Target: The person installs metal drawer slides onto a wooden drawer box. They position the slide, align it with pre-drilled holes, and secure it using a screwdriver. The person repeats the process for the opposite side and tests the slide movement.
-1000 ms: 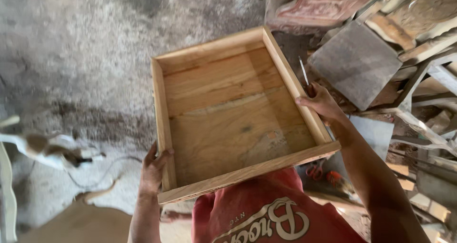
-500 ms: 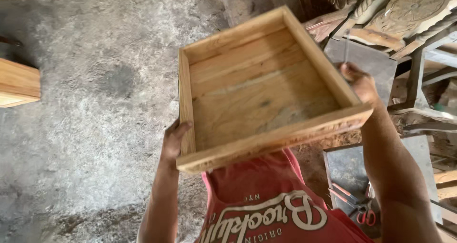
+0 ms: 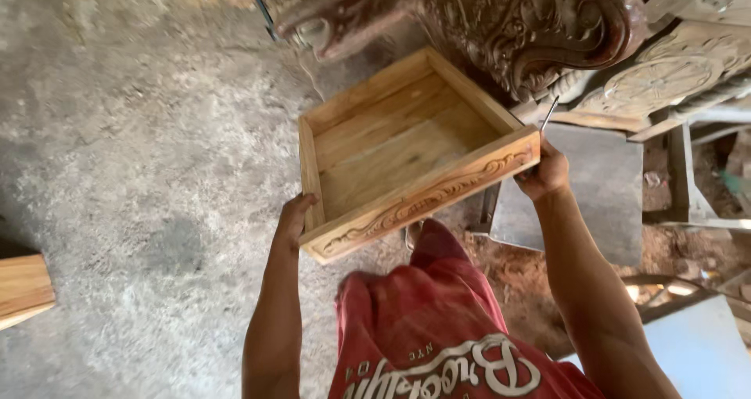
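Observation:
I hold a shallow wooden drawer [image 3: 395, 145] in front of me above the floor, its open side up and its carved front panel [image 3: 426, 198] facing me. My left hand [image 3: 296, 217] grips the front left corner. My right hand [image 3: 544, 172] grips the front right corner and also pinches a thin metal tool [image 3: 549, 113] that sticks up beside the drawer. The inside of the drawer is bare planks. My red shirt fills the bottom of the view.
Dark carved wooden furniture [image 3: 501, 23] stands just beyond the drawer. Pale carved panels [image 3: 673, 78] and a grey slab [image 3: 594, 188] lie to the right. A wooden block [image 3: 23, 289] sits at the left edge on the grey concrete floor [image 3: 133, 133].
The drawer has swung toward the carved furniture and tilted, so its carved front now shows. The view has shifted with it; both hands keep their grip.

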